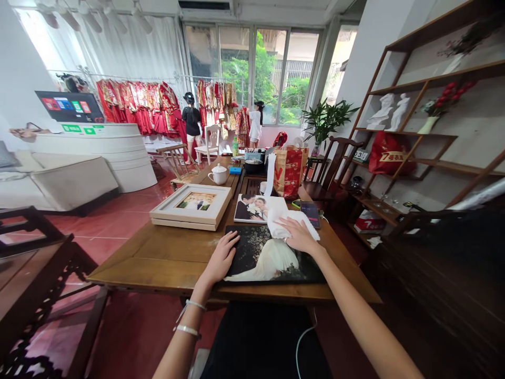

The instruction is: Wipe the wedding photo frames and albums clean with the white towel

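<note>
A dark photo panel (pixel 260 252) showing a white gown lies flat at the near edge of the wooden table. My left hand (pixel 224 255) rests on the panel's left edge, fingers stretched out, holding nothing. My right hand (pixel 300 237) holds a bunched white cloth (pixel 282 216) over the panel's upper right part, with its fingers spread across the cloth. The cloth hides that corner of the panel. Just beyond lies a photo album (pixel 246 208) with a couple on it. Stacked pale wooden frames (pixel 189 208) sit to the left.
On the table (pixel 158 258) are a white lidded cup (pixel 218 173), a red-and-tan paper bag (pixel 290 171) and a phone (pixel 310 213). A white cable (pixel 298 345) hangs by my lap. Two people stand near red garments at the back. Shelving (pixel 418 137) stands right.
</note>
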Action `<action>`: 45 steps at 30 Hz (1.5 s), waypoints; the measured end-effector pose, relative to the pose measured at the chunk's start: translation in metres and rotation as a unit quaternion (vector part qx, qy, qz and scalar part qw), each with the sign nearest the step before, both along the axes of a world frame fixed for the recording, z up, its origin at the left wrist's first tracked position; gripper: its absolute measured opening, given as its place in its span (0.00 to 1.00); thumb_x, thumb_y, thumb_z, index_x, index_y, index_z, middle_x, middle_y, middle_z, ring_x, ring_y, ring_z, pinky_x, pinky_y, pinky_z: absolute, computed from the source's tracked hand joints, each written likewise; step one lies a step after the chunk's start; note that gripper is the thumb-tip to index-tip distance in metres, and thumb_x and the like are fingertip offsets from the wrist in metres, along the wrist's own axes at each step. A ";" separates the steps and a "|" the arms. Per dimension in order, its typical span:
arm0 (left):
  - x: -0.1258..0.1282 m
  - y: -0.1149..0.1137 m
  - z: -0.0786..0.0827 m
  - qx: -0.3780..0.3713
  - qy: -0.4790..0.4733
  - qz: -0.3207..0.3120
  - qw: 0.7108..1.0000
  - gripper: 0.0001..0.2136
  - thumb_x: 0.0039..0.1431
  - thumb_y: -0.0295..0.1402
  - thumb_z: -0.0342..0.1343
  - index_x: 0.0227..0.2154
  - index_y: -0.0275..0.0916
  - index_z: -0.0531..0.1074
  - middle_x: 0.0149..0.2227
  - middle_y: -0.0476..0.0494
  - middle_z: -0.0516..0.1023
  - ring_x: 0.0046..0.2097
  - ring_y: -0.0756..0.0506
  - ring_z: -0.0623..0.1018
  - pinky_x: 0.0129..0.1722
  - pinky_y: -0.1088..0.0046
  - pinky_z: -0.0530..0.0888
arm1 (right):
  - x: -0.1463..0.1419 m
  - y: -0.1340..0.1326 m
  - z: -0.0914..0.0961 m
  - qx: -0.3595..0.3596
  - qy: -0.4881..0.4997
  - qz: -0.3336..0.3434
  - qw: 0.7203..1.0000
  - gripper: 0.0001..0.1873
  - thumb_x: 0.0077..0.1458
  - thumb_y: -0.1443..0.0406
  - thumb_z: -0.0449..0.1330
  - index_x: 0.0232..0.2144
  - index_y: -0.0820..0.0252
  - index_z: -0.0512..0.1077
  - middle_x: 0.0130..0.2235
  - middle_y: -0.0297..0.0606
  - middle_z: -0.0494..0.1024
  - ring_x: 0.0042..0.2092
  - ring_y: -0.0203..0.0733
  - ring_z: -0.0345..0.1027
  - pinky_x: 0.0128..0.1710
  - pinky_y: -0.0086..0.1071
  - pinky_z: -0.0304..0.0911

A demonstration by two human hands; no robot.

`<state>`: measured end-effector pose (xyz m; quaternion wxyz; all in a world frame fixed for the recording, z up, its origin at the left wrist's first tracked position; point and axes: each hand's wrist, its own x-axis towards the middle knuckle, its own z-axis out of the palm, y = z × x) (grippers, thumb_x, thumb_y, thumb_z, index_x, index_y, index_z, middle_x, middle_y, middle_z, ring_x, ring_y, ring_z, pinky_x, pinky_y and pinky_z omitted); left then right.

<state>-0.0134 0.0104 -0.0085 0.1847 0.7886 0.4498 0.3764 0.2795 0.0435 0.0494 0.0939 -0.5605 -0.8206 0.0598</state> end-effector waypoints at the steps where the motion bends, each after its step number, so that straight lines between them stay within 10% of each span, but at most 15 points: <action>1: 0.000 0.000 0.000 -0.001 -0.001 0.000 1.000 0.19 0.63 0.28 0.42 0.55 0.39 0.67 0.62 0.38 0.63 0.65 0.41 0.58 0.64 0.52 0.54 | 0.000 -0.002 0.000 0.001 -0.002 0.000 1.000 0.37 0.49 0.71 0.52 0.62 0.48 0.56 0.66 0.35 0.54 0.66 0.52 0.41 0.60 0.62 0.33; 14: -0.001 0.000 -0.005 -0.009 -0.035 -0.017 0.999 0.19 0.63 0.28 0.43 0.54 0.42 0.68 0.62 0.41 0.63 0.65 0.43 0.58 0.64 0.53 0.53 | -0.001 -0.152 -0.019 0.018 0.000 0.038 0.999 0.51 0.35 0.74 0.50 0.63 0.39 0.49 0.67 0.26 0.46 0.68 0.49 0.32 0.61 0.60 0.25; 26: -0.002 -0.001 -0.003 -0.006 -0.026 -0.025 0.999 0.19 0.63 0.28 0.43 0.55 0.41 0.67 0.62 0.40 0.63 0.65 0.43 0.57 0.64 0.53 0.53 | -0.039 -0.022 0.008 -0.021 -0.003 -0.045 0.999 0.35 0.52 0.67 0.51 0.63 0.49 0.54 0.66 0.37 0.51 0.66 0.56 0.38 0.58 0.65 0.31; 38: 0.000 0.001 -0.005 -0.009 -0.031 -0.010 0.999 0.19 0.62 0.27 0.44 0.53 0.41 0.69 0.61 0.41 0.64 0.65 0.43 0.58 0.64 0.53 0.54 | -0.074 -0.150 -0.010 -0.011 0.030 0.108 0.994 0.45 0.44 0.68 0.56 0.64 0.42 0.49 0.68 0.34 0.46 0.68 0.52 0.29 0.61 0.59 0.20; 45: -0.001 -0.002 -0.001 -0.018 -0.039 -0.018 0.999 0.18 0.62 0.28 0.44 0.53 0.41 0.69 0.62 0.41 0.64 0.65 0.43 0.59 0.64 0.54 0.54 | -0.065 -0.067 0.005 -0.011 0.003 -0.011 1.000 0.37 0.49 0.68 0.54 0.62 0.46 0.55 0.66 0.35 0.52 0.66 0.52 0.37 0.61 0.60 0.28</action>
